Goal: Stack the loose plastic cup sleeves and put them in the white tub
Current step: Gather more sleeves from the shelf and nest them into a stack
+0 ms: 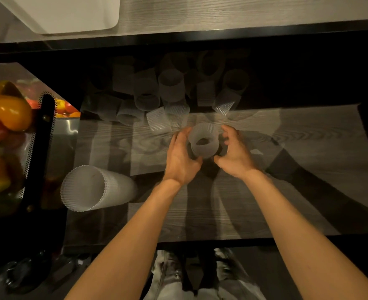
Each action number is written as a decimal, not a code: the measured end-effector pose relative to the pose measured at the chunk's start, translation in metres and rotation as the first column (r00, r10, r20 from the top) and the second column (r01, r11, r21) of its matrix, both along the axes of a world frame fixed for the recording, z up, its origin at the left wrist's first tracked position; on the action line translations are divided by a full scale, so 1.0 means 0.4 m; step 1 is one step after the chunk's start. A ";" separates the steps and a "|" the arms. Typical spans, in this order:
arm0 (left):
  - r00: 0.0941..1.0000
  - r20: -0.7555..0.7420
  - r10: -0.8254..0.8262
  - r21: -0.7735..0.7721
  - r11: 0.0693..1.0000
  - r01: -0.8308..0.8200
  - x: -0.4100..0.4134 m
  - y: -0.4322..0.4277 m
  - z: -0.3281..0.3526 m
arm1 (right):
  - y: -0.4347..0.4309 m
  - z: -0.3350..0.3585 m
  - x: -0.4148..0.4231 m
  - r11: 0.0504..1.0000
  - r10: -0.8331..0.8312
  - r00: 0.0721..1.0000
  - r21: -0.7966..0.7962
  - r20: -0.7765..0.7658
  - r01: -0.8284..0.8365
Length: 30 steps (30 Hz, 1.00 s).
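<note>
Your left hand (182,158) and right hand (236,153) meet over the middle of the dark wood-grain desk (297,191), both bare forearms reaching in from the near edge. Between them sits a single translucent ribbed plastic cup sleeve (203,140), its open mouth turned up toward you. Your left hand presses its fingers along the sleeve's left side with the thumb curled under its near edge; your right hand is cupped half open at the sleeve's right side, thumb near its base, and whether those fingers actually touch the plastic cannot be told through the blur.

To your left, well apart from the hands, a nested stack of white ribbed cup sleeves (88,188) lies on its side on the desk, its scalloped mouth facing the near left. Beside it stands a black perforated metal rack (43,131) holding orange, red and yellow bell peppers (11,109).

Just beyond your hands, a loose heap of translucent ribbed sleeves (168,94) spreads back into shadow, some upright, some tipped over, several touching.

Farthest off, on a paler surface past a black ledge, the corner of the white plastic tub (70,14) shows at the upper left.
</note>
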State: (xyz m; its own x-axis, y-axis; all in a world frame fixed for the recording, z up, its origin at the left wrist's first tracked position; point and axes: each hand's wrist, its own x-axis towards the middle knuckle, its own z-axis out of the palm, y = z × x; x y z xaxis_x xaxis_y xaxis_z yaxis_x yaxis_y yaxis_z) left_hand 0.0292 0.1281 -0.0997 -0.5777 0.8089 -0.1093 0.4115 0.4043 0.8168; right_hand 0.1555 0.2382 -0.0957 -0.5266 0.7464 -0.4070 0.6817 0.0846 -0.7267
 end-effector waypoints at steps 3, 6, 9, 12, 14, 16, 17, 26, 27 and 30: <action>0.999 0.047 0.000 -0.028 1.000 0.002 0.002 0.008 -0.003 | -0.003 -0.006 0.002 0.999 -0.005 1.000 -0.054 0.004 0.005; 0.997 0.060 0.043 -0.026 0.999 -0.041 0.006 0.011 0.005 | -0.010 0.001 -0.002 0.997 -0.015 0.999 -0.077 -0.050 0.011; 0.996 0.020 0.088 -0.023 0.996 -0.088 0.017 0.014 0.017 | -0.017 0.017 -0.005 0.998 -0.007 0.999 -0.066 -0.052 0.003; 0.997 0.049 0.060 -0.115 0.992 -0.054 0.024 0.012 0.008 | -0.021 0.023 -0.008 0.999 0.012 1.000 -0.053 0.000 -0.012; 0.995 0.089 0.053 -0.156 0.987 -0.039 0.028 0.011 0.008 | -0.027 0.024 -0.009 0.998 0.014 1.000 -0.066 0.009 -0.013; 0.992 0.110 0.058 -0.176 0.984 -0.038 0.033 0.012 0.010 | -0.032 0.021 -0.009 0.997 0.006 1.000 -0.076 0.002 -0.006; 0.992 0.109 0.063 -0.189 0.981 -0.042 0.036 0.011 0.013 | -0.034 0.023 -0.008 0.997 -0.001 1.000 -0.074 -0.005 0.000; 0.997 0.023 0.076 0.036 0.996 -0.077 -0.001 -0.042 0.152 | -0.014 0.146 0.007 0.998 0.047 0.941 -0.022 -0.336 -0.058; 0.995 0.003 0.097 0.065 0.993 -0.096 -0.010 -0.054 0.181 | -0.015 0.176 0.000 0.995 0.084 0.926 -0.014 -0.368 -0.095; 0.989 0.002 0.149 0.165 0.975 -0.147 -0.043 -0.100 0.270 | -0.033 0.259 -0.040 0.981 0.186 0.890 0.027 -0.416 -0.192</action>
